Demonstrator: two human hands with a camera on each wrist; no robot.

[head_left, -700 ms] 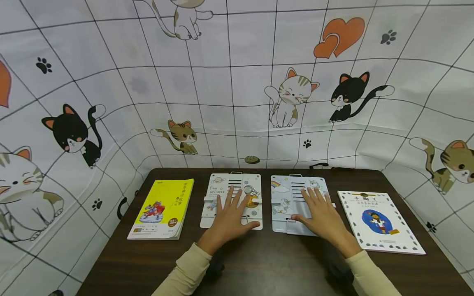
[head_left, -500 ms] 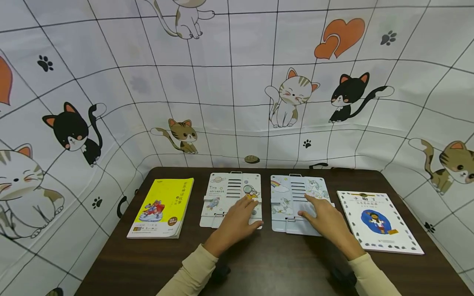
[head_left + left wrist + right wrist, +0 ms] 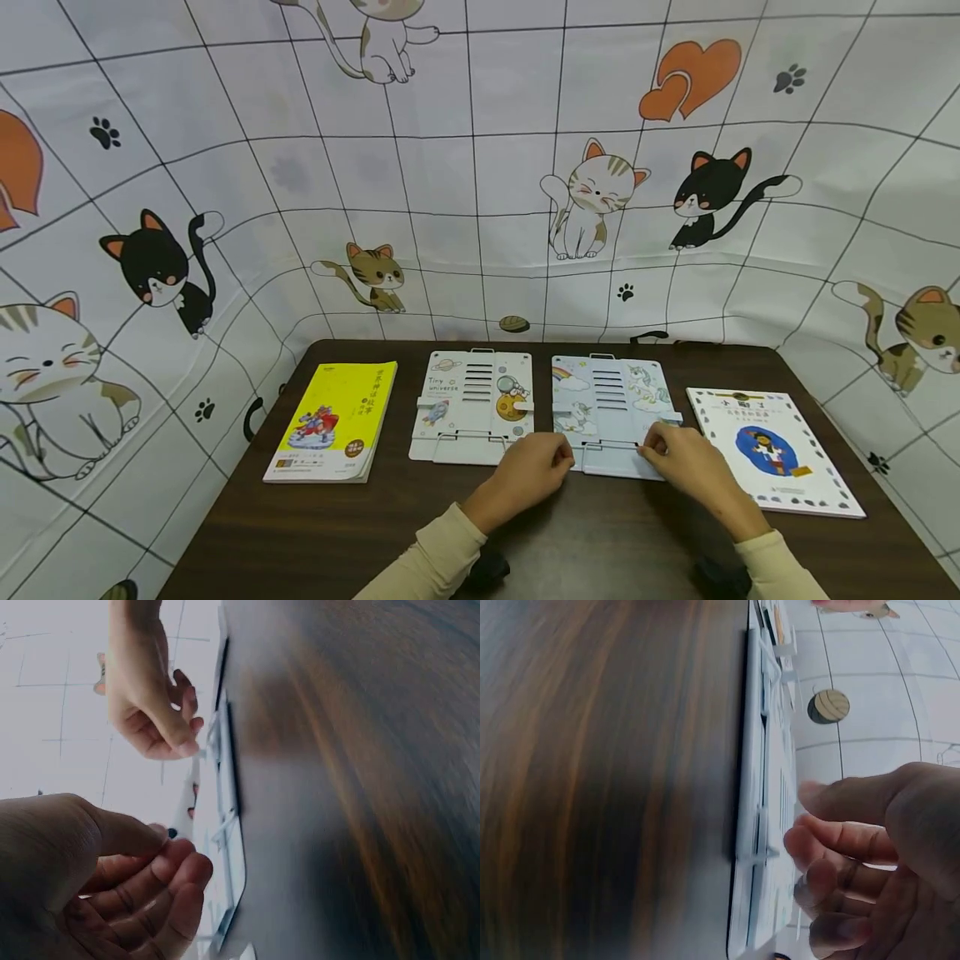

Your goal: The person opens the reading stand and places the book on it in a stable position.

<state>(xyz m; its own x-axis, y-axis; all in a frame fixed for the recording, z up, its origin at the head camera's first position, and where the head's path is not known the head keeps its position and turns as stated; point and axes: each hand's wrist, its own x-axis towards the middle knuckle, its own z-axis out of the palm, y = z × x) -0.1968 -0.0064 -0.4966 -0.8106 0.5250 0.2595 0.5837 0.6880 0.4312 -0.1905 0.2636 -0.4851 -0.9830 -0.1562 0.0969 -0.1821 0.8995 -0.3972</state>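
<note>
Likely after the front flap (image 3: 618, 461) of the unicorn stand (image 3: 647, 387), lying flat on the bench (image 3: 300, 533) btwn the Tiny universe stand (image 3: 474, 410) & white book (image 3: 776, 450). Note L hand (image 3: 527, 475) & R hand (image 3: 693, 468) apart from each other: L w/ fingers curled nr the stand's near L corner, nothing visible in grip; R curled at the flap's R end, can't tell touching or just beside. To do well: get fingertips under both ends 1st, then raise evenly, same pace L & R, no twisting. Avoid dragging the stand, esp. if pulling hard; brace lightly w/ a spare finger.
</note>
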